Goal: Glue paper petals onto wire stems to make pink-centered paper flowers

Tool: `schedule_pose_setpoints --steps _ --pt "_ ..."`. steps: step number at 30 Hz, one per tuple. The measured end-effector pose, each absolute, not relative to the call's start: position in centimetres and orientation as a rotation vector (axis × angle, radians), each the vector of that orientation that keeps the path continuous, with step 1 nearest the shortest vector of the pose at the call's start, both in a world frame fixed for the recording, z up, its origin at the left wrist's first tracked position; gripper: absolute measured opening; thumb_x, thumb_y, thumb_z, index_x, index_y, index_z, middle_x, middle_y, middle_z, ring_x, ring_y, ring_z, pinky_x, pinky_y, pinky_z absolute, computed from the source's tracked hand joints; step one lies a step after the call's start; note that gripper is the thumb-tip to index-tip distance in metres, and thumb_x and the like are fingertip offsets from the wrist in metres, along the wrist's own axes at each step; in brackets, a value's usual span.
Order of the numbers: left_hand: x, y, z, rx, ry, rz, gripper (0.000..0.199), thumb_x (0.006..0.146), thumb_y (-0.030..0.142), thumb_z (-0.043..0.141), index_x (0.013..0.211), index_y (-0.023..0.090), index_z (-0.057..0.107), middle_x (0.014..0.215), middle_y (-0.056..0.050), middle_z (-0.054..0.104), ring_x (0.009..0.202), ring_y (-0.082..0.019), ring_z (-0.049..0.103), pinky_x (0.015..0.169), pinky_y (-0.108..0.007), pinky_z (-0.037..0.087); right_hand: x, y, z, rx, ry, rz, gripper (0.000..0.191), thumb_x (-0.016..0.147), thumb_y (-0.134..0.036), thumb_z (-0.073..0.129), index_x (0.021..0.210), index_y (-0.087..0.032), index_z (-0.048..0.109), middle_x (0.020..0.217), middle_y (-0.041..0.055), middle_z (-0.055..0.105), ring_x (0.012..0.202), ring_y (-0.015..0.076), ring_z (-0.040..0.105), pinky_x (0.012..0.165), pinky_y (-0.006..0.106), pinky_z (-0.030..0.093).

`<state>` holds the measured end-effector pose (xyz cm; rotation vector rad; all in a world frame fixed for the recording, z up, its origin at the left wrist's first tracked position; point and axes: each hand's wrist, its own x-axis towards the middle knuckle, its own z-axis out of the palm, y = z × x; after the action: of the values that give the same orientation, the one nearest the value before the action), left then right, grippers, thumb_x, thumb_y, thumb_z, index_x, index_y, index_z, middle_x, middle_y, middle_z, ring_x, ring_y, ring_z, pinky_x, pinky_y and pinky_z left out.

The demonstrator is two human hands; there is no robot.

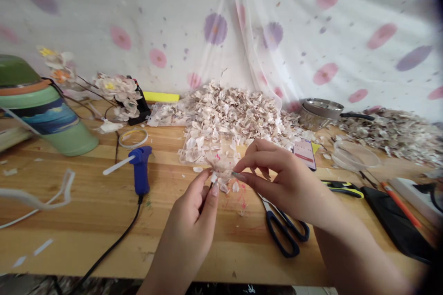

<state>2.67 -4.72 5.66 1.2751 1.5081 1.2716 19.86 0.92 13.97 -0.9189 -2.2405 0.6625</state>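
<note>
Over the middle of the wooden table, my left hand (197,214) pinches the base of a pale artificial flower (220,166) between thumb and fingers. A short dark stem seems to show beside that thumb. My right hand (273,170) reaches in from the right, its thumb and forefinger closed on a petal at the flower's right edge. Several loose petals (236,187) lie just below. Scissors (284,233) with dark blue handles rest under my right wrist. Behind my hands is a clear plastic tray (183,156) with petals on it.
A blue glue gun (141,170) stands at left, its cord running to the front edge. A green flask (55,115), tape roll (133,138) and finished flowers (119,92) are farther left. Petal heaps (235,113) fill the back. A yellow cutter (342,189) and black phone (398,223) lie right.
</note>
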Motion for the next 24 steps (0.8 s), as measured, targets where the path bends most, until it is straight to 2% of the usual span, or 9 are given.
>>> schedule_pose_setpoints --steps 1,3,5,8,12,18,24 --pt "2.7 -4.8 5.6 1.308 1.528 1.26 0.048 0.095 0.048 0.05 0.133 0.021 0.058 0.107 -0.008 0.075 0.097 -0.023 0.07 0.082 -0.033 0.056 19.9 0.9 14.0 -0.923 -2.235 0.66 0.01 0.088 -0.01 0.065 0.085 -0.018 0.072 0.079 0.0 0.057 0.071 0.0105 0.051 0.063 0.023 0.042" --pt "2.7 -4.9 5.8 1.374 1.552 1.202 0.048 0.096 0.048 0.047 0.135 0.022 0.058 0.123 -0.009 0.071 0.11 -0.025 0.068 0.092 -0.036 0.054 19.9 0.9 14.0 -0.932 -2.222 0.656 0.01 0.088 -0.011 0.066 0.086 -0.018 0.072 0.079 -0.0002 0.057 0.07 0.0105 0.051 0.063 0.023 0.042" --pt "2.7 -5.2 6.1 1.489 1.639 1.178 0.048 0.096 0.047 0.046 0.134 0.021 0.059 0.125 -0.01 0.071 0.109 -0.027 0.07 0.089 -0.037 0.057 19.9 0.8 14.0 -0.937 -2.213 0.658 0.01 0.087 -0.011 0.066 0.086 -0.019 0.072 0.079 -0.0005 0.056 0.069 0.0103 0.05 0.062 0.023 0.041" --pt "2.7 -5.4 6.5 1.781 1.852 1.237 0.047 0.097 0.04 0.043 0.129 0.013 0.064 0.113 -0.014 0.075 0.093 -0.03 0.075 0.071 -0.036 0.061 19.9 0.7 14.0 -0.951 -2.21 0.671 0.01 0.087 -0.01 0.066 0.084 -0.019 0.071 0.078 -0.0008 0.055 0.069 0.0101 0.05 0.062 0.023 0.041" --pt "2.9 -5.4 6.8 2.139 2.021 1.267 0.046 0.098 0.032 0.039 0.12 0.003 0.068 0.093 -0.019 0.078 0.069 -0.03 0.077 0.051 -0.033 0.056 19.7 0.8 14.0 -0.963 -2.229 0.681 0.01 0.087 -0.01 0.066 0.085 -0.018 0.071 0.079 -0.0005 0.055 0.071 0.0106 0.051 0.064 0.024 0.042" --pt "3.2 -5.5 7.0 2.24 2.186 1.139 0.04 0.099 0.026 0.041 0.114 0.005 0.072 0.073 -0.015 0.078 0.055 -0.026 0.074 0.046 -0.029 0.05 19.8 0.7 14.0 -0.959 -2.214 0.66 0.01 0.087 -0.01 0.065 0.085 -0.018 0.072 0.079 0.0001 0.055 0.069 0.0107 0.051 0.064 0.025 0.042" --pt "3.4 -5.7 6.9 2.32 2.205 1.126 0.041 0.099 0.022 0.039 0.112 0.003 0.072 0.069 -0.013 0.077 0.049 -0.023 0.071 0.043 -0.028 0.046 19.7 0.7 14.2 -0.966 -2.21 0.678 0.01 0.087 -0.011 0.065 0.085 -0.018 0.072 0.079 0.0005 0.056 0.07 0.0114 0.051 0.064 0.025 0.043"
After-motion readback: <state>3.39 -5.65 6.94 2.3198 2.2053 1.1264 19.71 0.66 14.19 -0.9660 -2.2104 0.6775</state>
